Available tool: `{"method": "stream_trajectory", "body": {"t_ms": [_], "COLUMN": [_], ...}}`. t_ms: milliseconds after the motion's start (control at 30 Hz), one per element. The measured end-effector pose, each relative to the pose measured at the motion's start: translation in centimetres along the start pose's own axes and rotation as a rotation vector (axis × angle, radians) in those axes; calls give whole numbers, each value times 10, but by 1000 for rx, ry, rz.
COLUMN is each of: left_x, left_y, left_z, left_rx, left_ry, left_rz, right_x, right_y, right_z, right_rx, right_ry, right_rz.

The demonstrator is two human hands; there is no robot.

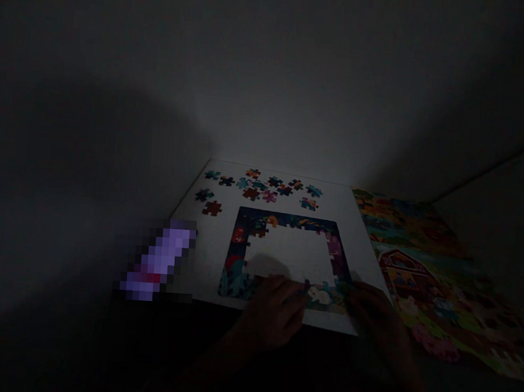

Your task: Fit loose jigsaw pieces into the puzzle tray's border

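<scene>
Over the lower edge of the jigsaw frame (pixel 287 221), left hand (pixel 272 312) and right hand (pixel 370 309) sit side by side.
Fingers (pixel 295 297) touch the border, too dark to tell if gripping; loose pieces (pixel 258 187) lie above on the white board (pixel 204 263).

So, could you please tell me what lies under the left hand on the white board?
The left hand covers the lower edge of the white board and part of the puzzle border; what lies beneath is hidden.

It looks like a dark room at home: a kid's puzzle (pixel 240 260) on a white board (pixel 204 263), by a wall (pixel 268 90).
</scene>
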State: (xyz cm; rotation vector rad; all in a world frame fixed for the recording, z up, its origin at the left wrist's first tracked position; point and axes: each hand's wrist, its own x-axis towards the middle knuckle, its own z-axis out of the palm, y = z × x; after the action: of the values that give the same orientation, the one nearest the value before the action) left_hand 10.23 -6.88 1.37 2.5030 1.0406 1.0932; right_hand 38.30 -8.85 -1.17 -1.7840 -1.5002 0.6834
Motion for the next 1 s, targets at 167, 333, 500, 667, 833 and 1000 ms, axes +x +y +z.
{"method": "stream_trajectory", "body": {"t_ms": [167,333,500,667,833,1000], "left_x": [-44,-61,-53,-51,-54,-59], "left_y": [-44,-81,-82,-77,-79,-80], "left_z": [-54,-78,-67,-61,-58,-58], "left_rx": [152,300,408,447,471,507], "left_ry": [102,111,72,76,74,44], "left_rz": [-130,-228,-273,-308,-307,-294], "right_x": [1,5,21,57,110,166], "right_y": [-20,-34,-42,-86,-138,-162], "right_z": [-2,-18,-26,-6,25,44], "right_rx": [-18,-95,-194,-160,-162,-202], "right_ry": [60,74,118,26,-114,-269], "right_rz": [64,193,177,60,-186,-232]}}
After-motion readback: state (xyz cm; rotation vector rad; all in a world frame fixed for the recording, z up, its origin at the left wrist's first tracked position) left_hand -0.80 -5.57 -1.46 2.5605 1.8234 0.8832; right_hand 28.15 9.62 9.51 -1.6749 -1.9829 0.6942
